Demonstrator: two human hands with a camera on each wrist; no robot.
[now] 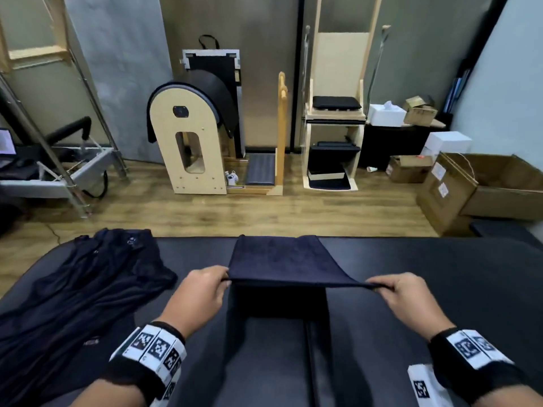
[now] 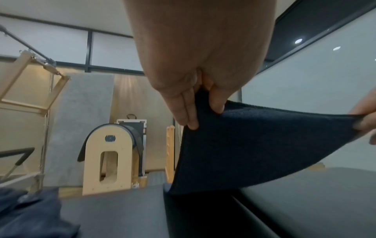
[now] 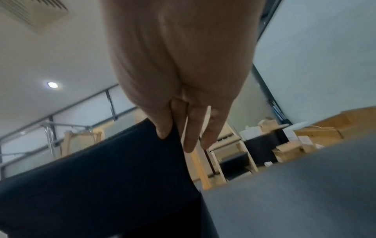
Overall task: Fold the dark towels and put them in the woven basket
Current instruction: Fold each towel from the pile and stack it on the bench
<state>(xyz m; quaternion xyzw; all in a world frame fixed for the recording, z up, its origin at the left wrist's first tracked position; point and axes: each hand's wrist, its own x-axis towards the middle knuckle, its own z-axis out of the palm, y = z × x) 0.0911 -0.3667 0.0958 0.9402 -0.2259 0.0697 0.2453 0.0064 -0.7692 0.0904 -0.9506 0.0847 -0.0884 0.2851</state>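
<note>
A dark navy towel (image 1: 279,259) lies on the black padded table (image 1: 440,274), its near edge lifted off the surface. My left hand (image 1: 205,289) pinches the near left corner between thumb and fingers; in the left wrist view the left hand (image 2: 201,109) grips the towel (image 2: 254,145) there. My right hand (image 1: 402,292) pinches the near right corner, and the right wrist view shows the right hand (image 3: 179,133) with its thumb on the towel (image 3: 101,177). A second dark towel (image 1: 82,289) lies crumpled at the table's left. No woven basket is in view.
Beyond the table's far edge is a wooden floor (image 1: 264,212) with an arched wooden barrel (image 1: 194,136), a wooden chair unit (image 1: 332,142), a metal frame (image 1: 73,171) at left and cardboard boxes (image 1: 476,189) at right.
</note>
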